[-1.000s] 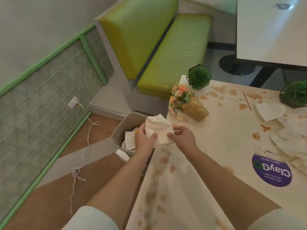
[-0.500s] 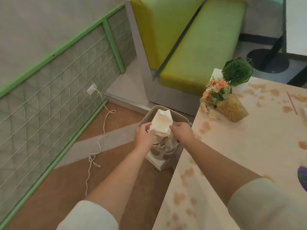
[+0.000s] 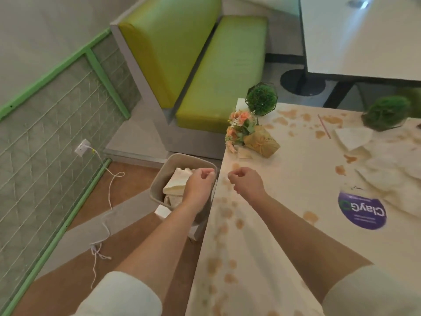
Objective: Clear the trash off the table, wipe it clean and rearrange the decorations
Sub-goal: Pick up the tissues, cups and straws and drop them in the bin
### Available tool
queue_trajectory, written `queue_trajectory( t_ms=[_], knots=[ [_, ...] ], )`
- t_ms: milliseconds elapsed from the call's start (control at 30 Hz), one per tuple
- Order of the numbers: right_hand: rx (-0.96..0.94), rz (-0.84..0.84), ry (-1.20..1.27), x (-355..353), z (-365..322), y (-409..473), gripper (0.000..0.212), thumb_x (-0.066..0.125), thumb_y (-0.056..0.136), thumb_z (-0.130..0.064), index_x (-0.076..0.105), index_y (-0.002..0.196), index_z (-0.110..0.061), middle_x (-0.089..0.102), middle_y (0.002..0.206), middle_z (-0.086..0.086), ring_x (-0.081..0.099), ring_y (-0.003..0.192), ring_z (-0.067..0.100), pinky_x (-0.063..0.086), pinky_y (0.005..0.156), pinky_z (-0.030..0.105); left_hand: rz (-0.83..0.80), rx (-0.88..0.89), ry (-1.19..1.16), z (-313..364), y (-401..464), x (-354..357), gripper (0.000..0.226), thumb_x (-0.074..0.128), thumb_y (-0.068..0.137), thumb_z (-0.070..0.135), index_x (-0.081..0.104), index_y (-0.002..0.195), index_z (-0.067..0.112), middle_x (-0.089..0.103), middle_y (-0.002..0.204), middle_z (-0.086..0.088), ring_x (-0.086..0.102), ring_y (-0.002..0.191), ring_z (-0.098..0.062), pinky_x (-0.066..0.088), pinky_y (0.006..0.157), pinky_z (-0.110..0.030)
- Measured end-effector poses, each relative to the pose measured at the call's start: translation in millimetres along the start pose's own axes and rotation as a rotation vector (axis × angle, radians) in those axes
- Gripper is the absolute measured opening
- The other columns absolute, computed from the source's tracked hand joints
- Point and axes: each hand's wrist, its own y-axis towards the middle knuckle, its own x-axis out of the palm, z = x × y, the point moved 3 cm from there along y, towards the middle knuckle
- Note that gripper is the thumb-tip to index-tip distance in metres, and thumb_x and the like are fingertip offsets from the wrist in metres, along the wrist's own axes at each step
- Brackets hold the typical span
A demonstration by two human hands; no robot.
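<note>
A crumpled white paper (image 3: 176, 182) lies in the grey trash bin (image 3: 159, 176) beside the table. My left hand (image 3: 198, 185) hovers over the bin with loosely curled fingers, holding nothing. My right hand (image 3: 246, 182) hangs over the table's left edge, fingers also loosely curled and empty. The cream table (image 3: 284, 201) is spotted with brown stains. More white papers (image 3: 387, 169) lie at its right side, with a thin straw (image 3: 324, 125) near the far edge. A flower bouquet (image 3: 248, 135) lies on its side, and two green ball plants (image 3: 262, 99) (image 3: 386, 112) stand at the far edge.
A purple round sticker (image 3: 362, 209) is on the table. A green bench (image 3: 216, 71) stands beyond the bin. A white cable (image 3: 107, 201) runs from a wall socket across the floor. Another table (image 3: 364, 37) is at the back right.
Both hands carried the white paper from the table edge to the bin and let it go. It now lies in the bin, and the hands have moved apart.
</note>
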Motion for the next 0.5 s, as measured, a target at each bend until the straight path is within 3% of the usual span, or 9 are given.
queue_trajectory(
  t_ms=[133,267,400,500],
  knots=[
    [0.014,0.085,0.052,-49.6,17.9,-13.9,0.008,0.061,0.088,-0.027,0.065,0.085,-0.021,0.071,0.093,0.003,0.066,0.084,0.024,0.053,0.076,0.037,-0.122,0.060,0.055,28.9,-14.7,42.1,0.018,0.053,0.097,0.031,0.061,0.110,0.022,0.065,0.102,0.004,0.060,0.093,-0.015,0.046,0.074,-0.028],
    [0.041,0.187,0.073,-113.0,48.0,-29.3,0.011,0.059,0.090,-0.026,0.067,0.091,-0.019,0.070,0.093,0.001,0.064,0.079,0.020,0.051,0.068,0.032,-0.229,0.137,0.124,58.5,-36.1,98.4,0.022,0.053,0.097,0.032,0.062,0.114,0.021,0.063,0.101,0.005,0.058,0.094,-0.014,0.041,0.072,-0.025],
    [0.083,0.266,0.098,-173.6,79.8,-43.6,0.014,0.057,0.093,-0.026,0.067,0.096,-0.017,0.070,0.093,0.000,0.064,0.083,0.020,0.052,0.071,0.034,-0.320,0.171,0.142,79.8,-65.3,156.2,0.017,0.055,0.096,0.033,0.062,0.109,0.026,0.065,0.107,0.006,0.060,0.099,-0.015,0.045,0.080,-0.028],
    [0.115,0.317,0.152,-218.7,102.9,-55.4,0.015,0.057,0.094,-0.025,0.067,0.093,-0.014,0.069,0.086,0.001,0.060,0.075,0.017,0.050,0.070,0.034,-0.373,0.185,0.146,91.9,-87.5,200.8,0.018,0.055,0.095,0.034,0.063,0.109,0.024,0.066,0.109,0.005,0.061,0.101,-0.016,0.047,0.089,-0.031]
  ],
)
